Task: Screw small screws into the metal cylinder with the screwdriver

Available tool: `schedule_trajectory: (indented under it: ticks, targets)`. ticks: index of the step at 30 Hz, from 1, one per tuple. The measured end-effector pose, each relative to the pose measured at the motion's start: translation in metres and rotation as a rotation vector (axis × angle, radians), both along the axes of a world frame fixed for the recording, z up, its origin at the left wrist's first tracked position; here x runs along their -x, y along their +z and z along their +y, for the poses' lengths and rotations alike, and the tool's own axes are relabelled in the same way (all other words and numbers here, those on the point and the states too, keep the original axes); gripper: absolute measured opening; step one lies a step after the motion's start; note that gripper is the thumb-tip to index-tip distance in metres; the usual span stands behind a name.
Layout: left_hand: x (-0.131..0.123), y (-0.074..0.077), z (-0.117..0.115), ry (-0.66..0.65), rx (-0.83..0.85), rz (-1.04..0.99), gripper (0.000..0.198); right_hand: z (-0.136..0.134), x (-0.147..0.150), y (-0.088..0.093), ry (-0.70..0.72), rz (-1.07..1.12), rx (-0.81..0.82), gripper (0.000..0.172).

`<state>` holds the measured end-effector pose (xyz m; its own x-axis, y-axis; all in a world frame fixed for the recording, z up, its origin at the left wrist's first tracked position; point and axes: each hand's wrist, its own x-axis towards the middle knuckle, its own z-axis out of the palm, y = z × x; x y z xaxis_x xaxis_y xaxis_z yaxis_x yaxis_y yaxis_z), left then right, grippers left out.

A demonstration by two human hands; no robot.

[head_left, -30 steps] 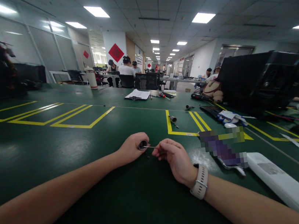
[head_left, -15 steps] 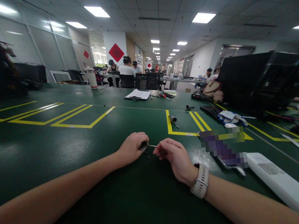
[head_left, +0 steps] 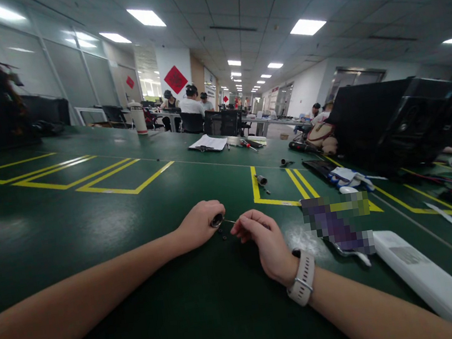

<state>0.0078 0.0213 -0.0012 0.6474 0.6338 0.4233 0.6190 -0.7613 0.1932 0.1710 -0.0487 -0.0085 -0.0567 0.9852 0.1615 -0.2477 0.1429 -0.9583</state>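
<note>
My left hand [head_left: 200, 224] is closed around a short, dark metal cylinder [head_left: 217, 220], its round open end facing me. My right hand [head_left: 263, 240], wearing a pale wristwatch, pinches a thin metal rod [head_left: 230, 221] between thumb and fingers. The rod's far tip points at the cylinder's side; whether it touches is too small to tell, and its other end is hidden in my palm. Small dark pieces [head_left: 224, 238] lie on the green table [head_left: 153, 309] just below my hands.
A metal cylindrical part [head_left: 261, 180] stands inside yellow tape ahead. To the right are a white box [head_left: 430, 275], a blurred purple packet [head_left: 335, 227], gloves [head_left: 349, 177] and a black computer case [head_left: 392, 123]. Farther back lie a clipboard [head_left: 208, 143] and a red-handled screwdriver [head_left: 246, 144].
My right wrist has shifted very slightly down and left, the rod still in the fingers. My left hand and the metal cylinder stay nearly in place.
</note>
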Motion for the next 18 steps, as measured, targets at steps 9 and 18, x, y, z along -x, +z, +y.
schedule_trajectory:
  ticks: [9,18]
  targets:
    - [0.0030,-0.0035,0.0026,-0.060,0.009,-0.061,0.011,0.0039,-0.0039,0.0005,0.042,0.129,0.079,0.013]
    - [0.0031,-0.0048,0.0058,-0.127,0.112,-0.199,0.014,0.0065,-0.0036,-0.0032,0.070,0.216,0.090,0.011]
